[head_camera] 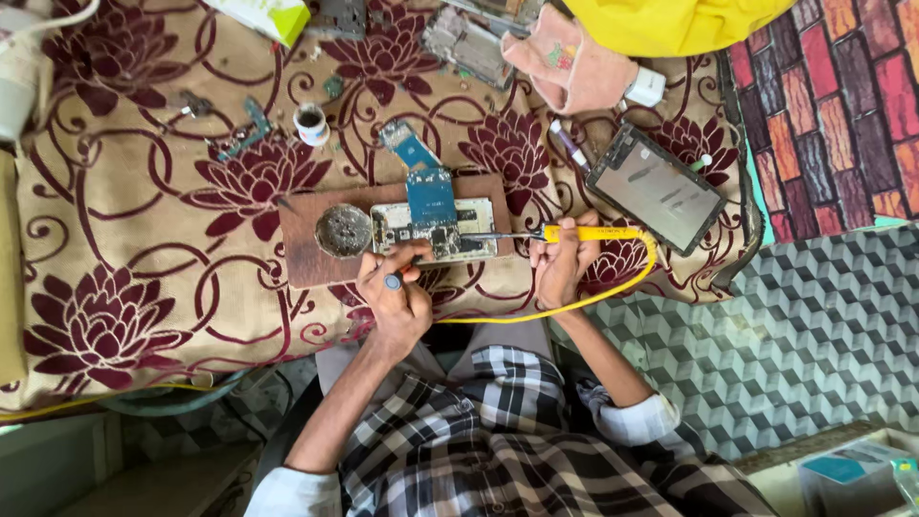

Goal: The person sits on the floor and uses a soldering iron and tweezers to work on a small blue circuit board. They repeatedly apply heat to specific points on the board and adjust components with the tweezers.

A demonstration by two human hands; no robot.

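An opened phone body (436,230) with a blue circuit board (431,196) lies on a brown wooden board (306,254). My right hand (563,263) grips a yellow-handled soldering iron (584,233) whose metal tip reaches left onto the phone body. A yellow cord (613,287) trails from the iron. My left hand (397,297) rests at the phone's near edge and pinches a small dark slim tool (393,280). A round metal tin (343,231) sits on the board just left of the phone.
A floral cloth (144,239) covers the work surface. On it lie a dark phone screen (656,190), a second blue board (410,146), a small white pot (310,123), a pink cloth (570,62) and loose parts. A patterned floor (823,325) is at right.
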